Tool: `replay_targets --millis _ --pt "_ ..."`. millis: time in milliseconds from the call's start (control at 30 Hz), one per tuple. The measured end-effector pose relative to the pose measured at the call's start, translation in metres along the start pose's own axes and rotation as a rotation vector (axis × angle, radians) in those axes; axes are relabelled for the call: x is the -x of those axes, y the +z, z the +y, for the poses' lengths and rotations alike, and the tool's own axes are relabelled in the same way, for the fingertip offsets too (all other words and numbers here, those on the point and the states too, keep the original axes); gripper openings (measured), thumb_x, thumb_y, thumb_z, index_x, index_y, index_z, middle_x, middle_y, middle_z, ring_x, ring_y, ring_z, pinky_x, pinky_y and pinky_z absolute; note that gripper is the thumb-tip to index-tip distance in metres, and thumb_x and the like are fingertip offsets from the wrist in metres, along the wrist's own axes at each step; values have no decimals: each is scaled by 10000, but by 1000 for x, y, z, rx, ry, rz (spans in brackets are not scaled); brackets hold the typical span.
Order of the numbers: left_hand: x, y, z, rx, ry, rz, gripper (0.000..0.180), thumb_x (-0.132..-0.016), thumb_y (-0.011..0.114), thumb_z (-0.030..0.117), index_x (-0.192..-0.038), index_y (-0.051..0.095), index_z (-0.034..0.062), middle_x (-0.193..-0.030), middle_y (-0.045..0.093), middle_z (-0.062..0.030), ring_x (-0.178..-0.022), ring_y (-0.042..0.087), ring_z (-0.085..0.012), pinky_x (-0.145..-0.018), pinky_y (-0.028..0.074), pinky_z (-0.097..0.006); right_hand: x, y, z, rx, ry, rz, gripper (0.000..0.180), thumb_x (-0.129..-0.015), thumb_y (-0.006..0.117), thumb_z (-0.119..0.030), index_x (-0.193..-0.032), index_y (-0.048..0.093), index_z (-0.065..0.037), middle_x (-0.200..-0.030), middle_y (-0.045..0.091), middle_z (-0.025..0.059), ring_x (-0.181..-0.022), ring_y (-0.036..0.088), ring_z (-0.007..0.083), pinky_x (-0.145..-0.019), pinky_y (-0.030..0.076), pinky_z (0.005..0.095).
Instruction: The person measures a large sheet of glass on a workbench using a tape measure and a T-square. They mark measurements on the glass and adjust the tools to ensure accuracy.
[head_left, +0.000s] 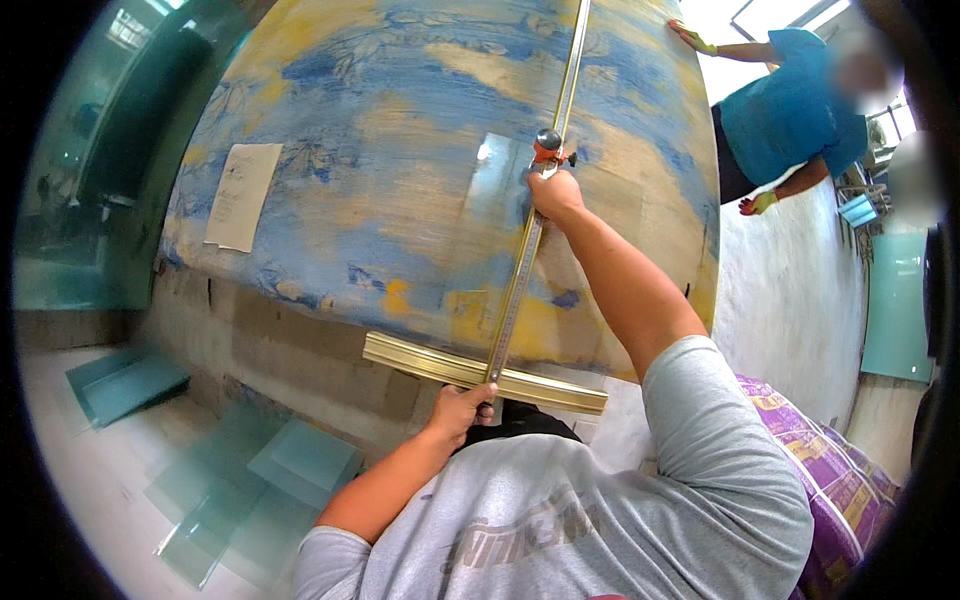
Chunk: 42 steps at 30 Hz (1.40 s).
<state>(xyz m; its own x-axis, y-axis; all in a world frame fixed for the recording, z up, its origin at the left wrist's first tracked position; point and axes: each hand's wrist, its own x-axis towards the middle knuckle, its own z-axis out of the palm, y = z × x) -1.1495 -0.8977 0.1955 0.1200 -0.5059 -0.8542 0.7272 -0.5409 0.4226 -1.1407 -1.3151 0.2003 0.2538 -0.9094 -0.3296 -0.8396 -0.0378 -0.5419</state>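
A long brass-coloured T-shaped glass cutter with a graduated ruler [512,310] lies lengthwise over a paint-smeared worktable [370,200]. Its wide crossbar [430,366] sits at the table's near edge, just in front of my body. My left hand [462,412] is closed around the joint of ruler and crossbar. Farther up, my right hand [557,194] grips the sliding cutter head [546,152], which has an orange body and a round dark knob. Beneath the ruler there appears to be a clear glass pane [488,175], shown by a bright reflection; its full outline is hard to make out.
A sheet of paper with handwriting [243,197] lies at the table's left. Glass sheets [90,230] stand at far left; cut pieces [300,460] lie on the floor. A person in a blue shirt [775,115] stands at right, one gloved hand on the table. Purple sacks [815,450] are nearby.
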Motion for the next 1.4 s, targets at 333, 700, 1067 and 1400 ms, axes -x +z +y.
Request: replay_targets --millis 333,700,1067,1400 --pt "-27 138 -101 -65 -309 -344 323 -920 787 283 -1107 670 48 -999 670 -68 -820 670 -176 -751 602 -336 -17 -97 183 61 46 162 467 -878 653 -419 -960 713 37 -929 732 237 -888 724 394 -773 546 469" --pt "1 190 -137 -187 -316 -645 341 -951 743 347 -1131 675 66 -930 639 -41 -825 626 -169 -801 559 -318 80 -216 198 -187 -121 276 251 -855 685 -271 -900 704 -25 -898 669 212 -831 677 321 -729 518 445" --pt "88 167 -110 -693 220 -641 725 -857 784 499 -1373 609 20 -1284 656 -140 -1194 591 -244 -1044 442 -364 237 -322 92 -723 -631 273 289 -930 668 -256 -1104 623 -31 -816 572 22 -684 536 112 -639 418 258" --pt "255 63 -34 -1272 885 -179 382 -887 725 416 -924 753 37 -863 729 -152 -827 691 -269 -765 538 -413 399 -263 -38 -985 -847 87 136 -974 666 -141 -1081 617 -73 -847 647 30 -693 614 132 -608 497 275"
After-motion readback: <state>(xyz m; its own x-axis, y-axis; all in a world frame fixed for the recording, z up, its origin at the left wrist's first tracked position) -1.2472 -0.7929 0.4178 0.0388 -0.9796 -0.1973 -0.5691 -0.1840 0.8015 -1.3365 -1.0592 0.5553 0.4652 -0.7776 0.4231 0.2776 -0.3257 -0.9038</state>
